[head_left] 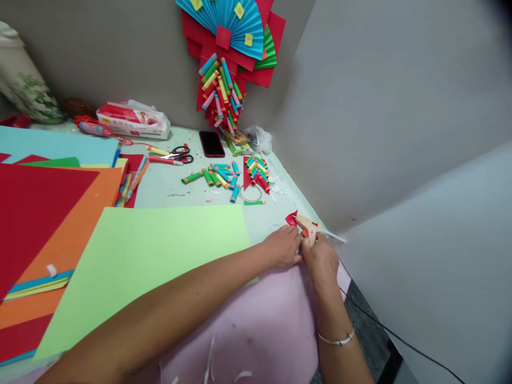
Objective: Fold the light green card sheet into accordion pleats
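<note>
My right hand [321,262] is closed round the lower handle of a cream-coloured glue gun [309,226] at the table's right edge. A white glue stick [334,236] juts from the gun's rear, and the nozzle points left over a small piece of red paper [291,218]. Just left of the handle, my left hand [282,247] rests palm down, thumb apart from the fingers, which show only in part. An orange scrap [304,233] peeks out by the gun. Between the two hands, the exact contact is hidden.
Green card [160,234] lies beneath my left forearm, with stacked coloured sheets [44,213] leftward. Behind are several paper rolls [216,175], a metal ring [250,193], scissors [182,154] and a phone [212,144]. A black cable [384,322] runs down right, beside the wall.
</note>
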`<state>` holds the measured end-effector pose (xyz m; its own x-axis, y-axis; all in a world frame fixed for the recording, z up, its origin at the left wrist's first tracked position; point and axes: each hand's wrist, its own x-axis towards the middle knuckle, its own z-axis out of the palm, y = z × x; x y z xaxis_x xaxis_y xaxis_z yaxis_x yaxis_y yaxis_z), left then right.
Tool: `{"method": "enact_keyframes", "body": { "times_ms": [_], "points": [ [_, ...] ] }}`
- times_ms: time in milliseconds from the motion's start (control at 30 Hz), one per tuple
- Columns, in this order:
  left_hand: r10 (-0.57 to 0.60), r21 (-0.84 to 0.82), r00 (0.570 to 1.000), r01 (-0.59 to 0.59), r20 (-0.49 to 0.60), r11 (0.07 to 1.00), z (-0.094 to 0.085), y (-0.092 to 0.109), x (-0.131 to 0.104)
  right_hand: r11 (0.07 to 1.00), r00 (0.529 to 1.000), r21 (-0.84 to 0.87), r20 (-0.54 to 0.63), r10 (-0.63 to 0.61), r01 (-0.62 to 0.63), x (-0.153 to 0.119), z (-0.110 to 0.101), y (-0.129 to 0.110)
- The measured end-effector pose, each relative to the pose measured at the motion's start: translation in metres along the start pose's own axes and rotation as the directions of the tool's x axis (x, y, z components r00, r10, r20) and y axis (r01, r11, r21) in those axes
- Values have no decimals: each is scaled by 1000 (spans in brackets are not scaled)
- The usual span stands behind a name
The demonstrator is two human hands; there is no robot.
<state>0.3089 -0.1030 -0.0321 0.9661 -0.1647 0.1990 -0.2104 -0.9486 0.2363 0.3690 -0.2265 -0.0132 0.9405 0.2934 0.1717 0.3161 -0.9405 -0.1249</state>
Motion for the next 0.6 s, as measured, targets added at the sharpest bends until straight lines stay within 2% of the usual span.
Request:
{"method": "enact_keyframes", "body": {
  "times_ms": [133,233,333,433,500,600],
  "points": [
    [-3,32,1000,3,13,999,-6,0,-1,999,1000,-20,3,-25,25,-1,4,1],
    [-30,84,999,28,17,996,-12,4,-10,999,999,-27,-13,-40,40,-2,6,2],
    [-89,143,996,85,18,986,-21,17,-34,998,997,-20,-46,-62,61,-4,5,3],
    [-111,178,993,104,31,978,-30,35,-69,993,987,3,-109,-118,119,-7,1,4],
    [-118,191,992,108,41,976,-35,46,-95,971,953,67,-214,-212,231,-10,1,2],
    [-156,237,988,151,2,960,-40,56,-130,845,844,200,-340,-415,496,-18,6,-7]
  ]
}}
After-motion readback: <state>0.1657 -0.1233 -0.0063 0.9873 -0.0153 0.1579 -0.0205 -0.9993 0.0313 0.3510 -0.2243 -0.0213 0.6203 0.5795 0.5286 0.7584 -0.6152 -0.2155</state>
